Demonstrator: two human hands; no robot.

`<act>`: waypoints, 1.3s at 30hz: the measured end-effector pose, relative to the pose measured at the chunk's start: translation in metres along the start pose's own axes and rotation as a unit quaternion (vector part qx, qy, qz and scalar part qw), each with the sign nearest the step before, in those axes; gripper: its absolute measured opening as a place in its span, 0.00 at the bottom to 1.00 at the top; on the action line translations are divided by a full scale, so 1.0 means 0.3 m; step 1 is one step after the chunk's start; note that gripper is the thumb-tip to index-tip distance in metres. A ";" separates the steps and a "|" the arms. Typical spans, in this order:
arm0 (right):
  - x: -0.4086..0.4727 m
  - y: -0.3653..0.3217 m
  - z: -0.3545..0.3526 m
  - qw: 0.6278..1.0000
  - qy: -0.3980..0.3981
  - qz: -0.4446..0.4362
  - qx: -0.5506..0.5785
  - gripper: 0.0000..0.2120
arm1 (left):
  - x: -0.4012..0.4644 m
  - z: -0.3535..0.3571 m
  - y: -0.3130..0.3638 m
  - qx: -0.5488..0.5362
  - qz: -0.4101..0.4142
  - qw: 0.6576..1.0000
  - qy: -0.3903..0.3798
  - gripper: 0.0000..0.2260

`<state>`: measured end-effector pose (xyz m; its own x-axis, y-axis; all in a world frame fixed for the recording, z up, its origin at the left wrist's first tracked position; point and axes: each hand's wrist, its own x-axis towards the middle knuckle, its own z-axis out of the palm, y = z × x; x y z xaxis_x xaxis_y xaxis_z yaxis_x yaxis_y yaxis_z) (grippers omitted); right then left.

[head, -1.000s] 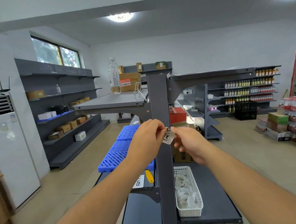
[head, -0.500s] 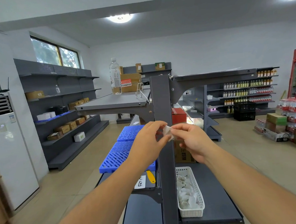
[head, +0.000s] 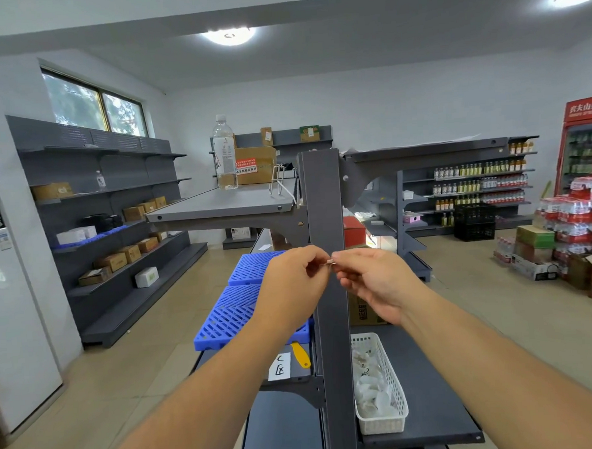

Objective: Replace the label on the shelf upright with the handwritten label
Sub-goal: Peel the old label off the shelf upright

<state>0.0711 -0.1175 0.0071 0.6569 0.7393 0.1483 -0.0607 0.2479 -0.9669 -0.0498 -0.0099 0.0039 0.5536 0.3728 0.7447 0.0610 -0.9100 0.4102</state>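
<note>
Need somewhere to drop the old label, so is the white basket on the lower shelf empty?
No, the white basket on the lower shelf already holds a pile of white scraps.

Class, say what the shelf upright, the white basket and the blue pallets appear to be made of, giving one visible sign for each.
Shelf upright: likely painted steel; matte grey, sharp folded edges.
White basket: probably moulded plastic; thin lattice walls.
Blue pallets: probably rigid plastic; uniform glossy colour, moulded grid.

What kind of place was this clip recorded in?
Most likely a small shop or its stockroom. Grey retail shelving lines the wall, bottled drinks fill the back shelves, a red drinks fridge stands at the far right, and shrink-wrapped bottle packs are stacked on the floor.
</note>
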 end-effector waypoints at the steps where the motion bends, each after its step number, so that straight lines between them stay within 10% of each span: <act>1: 0.002 0.001 -0.001 1.000 0.004 0.000 -0.003 0.04 | -0.002 -0.003 -0.006 -0.014 -0.005 1.000 -0.011 0.05; 15: 0.008 0.033 0.009 0.997 -0.008 0.017 0.068 0.06 | 0.013 -0.025 -0.040 -0.245 -0.182 0.951 -0.043 0.03; 30: 0.040 0.099 0.033 0.999 0.022 -0.042 -0.003 0.06 | -0.006 0.008 -0.104 -0.227 -0.111 0.967 -0.025 0.04; 39: 0.131 0.274 -0.181 0.953 0.215 -0.033 -0.213 0.05 | -0.057 0.061 -0.223 -0.199 -0.175 0.964 0.013 0.06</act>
<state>0.1327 -0.1021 -0.0779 0.9017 0.3825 0.2014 0.2412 -0.0587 -0.9687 -0.0481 0.0412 -0.0460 0.5364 0.6535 0.5341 -0.0863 -0.5870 0.8050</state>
